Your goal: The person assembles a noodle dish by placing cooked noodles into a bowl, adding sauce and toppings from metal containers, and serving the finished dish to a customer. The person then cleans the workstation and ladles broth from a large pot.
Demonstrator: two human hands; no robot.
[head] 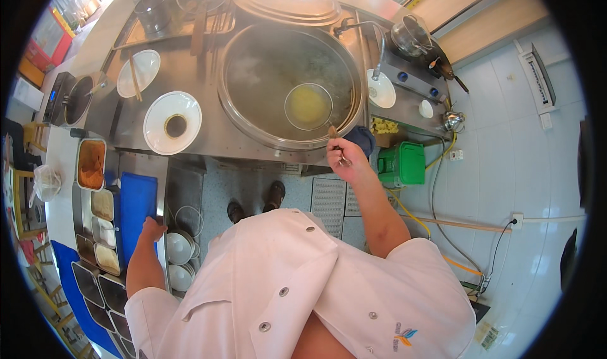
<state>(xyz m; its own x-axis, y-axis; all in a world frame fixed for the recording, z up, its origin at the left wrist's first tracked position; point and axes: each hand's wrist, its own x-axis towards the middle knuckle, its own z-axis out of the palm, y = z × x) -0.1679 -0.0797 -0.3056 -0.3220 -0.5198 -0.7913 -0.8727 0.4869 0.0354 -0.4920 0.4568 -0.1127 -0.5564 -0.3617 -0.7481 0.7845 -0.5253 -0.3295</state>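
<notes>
My right hand is closed around the handle of a round wire-mesh strainer, whose basket holds yellowish food, perhaps noodles, in the steaming liquid of a large round metal pot. At the left my left hand rests at the steel counter's edge beside a folded blue cloth; its fingers are partly hidden. Left of the pot stands a white wide-rimmed bowl with something dark in its well. Behind it lies another white bowl with wooden chopsticks across it.
Metal lids lie behind the pot. A faucet and a white bowl are at its right, above a green bin. Food containers line the left counter; stacked white dishes sit on a low shelf.
</notes>
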